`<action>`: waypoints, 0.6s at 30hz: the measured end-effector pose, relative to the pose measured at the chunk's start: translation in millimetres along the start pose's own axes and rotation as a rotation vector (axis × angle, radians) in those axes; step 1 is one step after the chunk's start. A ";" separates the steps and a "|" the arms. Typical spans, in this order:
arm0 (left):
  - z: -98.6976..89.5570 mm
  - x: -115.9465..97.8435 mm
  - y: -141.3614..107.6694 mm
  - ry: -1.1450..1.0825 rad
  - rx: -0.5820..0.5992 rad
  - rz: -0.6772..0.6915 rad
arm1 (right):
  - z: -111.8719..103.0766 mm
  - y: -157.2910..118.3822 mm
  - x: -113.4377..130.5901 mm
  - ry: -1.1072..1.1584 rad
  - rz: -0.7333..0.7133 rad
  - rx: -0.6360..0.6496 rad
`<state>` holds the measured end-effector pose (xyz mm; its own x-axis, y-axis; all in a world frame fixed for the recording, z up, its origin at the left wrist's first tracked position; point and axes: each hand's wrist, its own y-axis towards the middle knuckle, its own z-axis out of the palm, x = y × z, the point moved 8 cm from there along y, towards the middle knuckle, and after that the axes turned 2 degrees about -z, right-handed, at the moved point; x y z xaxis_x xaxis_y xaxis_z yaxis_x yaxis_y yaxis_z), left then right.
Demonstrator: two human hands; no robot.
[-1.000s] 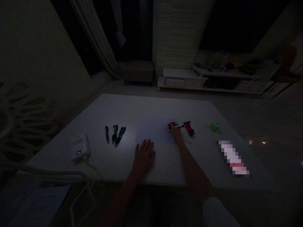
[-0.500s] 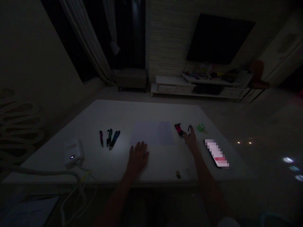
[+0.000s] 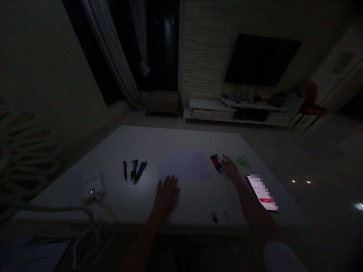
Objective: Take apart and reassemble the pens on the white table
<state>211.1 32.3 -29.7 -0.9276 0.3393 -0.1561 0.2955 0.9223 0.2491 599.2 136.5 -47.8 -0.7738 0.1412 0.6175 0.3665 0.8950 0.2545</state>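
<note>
My left hand (image 3: 166,193) lies flat with fingers spread on the white table, just below a sheet of paper (image 3: 177,165) with writing on its right part. My right hand (image 3: 231,169) is closed on a pen (image 3: 225,158), whose upper end sticks out past the fingers. Beside it on the left is a bunch of red and black pens (image 3: 216,163). On the left half of the table lie a purple pen (image 3: 125,170), a green pen (image 3: 135,167) and a blue pen (image 3: 140,173), among others.
A lit phone (image 3: 261,192) lies at the right, below a green object (image 3: 242,160). A white device (image 3: 93,186) with cables sits at the left. Near the front edge is a small brown item (image 3: 214,217). A television (image 3: 262,59) hangs beyond the table.
The whole view has shifted, with the table lower in it. My right hand has moved slightly, and the pen in it shows at a different angle. My left hand stays below the paper.
</note>
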 end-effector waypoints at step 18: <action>-14.7 6.9 -0.2 -0.158 -0.127 -0.034 | -4.5 -51.6 -9.2 0.187 -0.012 -0.160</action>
<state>201.2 31.8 -16.7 -0.8862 0.3428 -0.3116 0.2244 0.9061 0.3585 589.7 87.2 -63.3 -0.6749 0.0368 0.7370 0.4465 0.8155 0.3682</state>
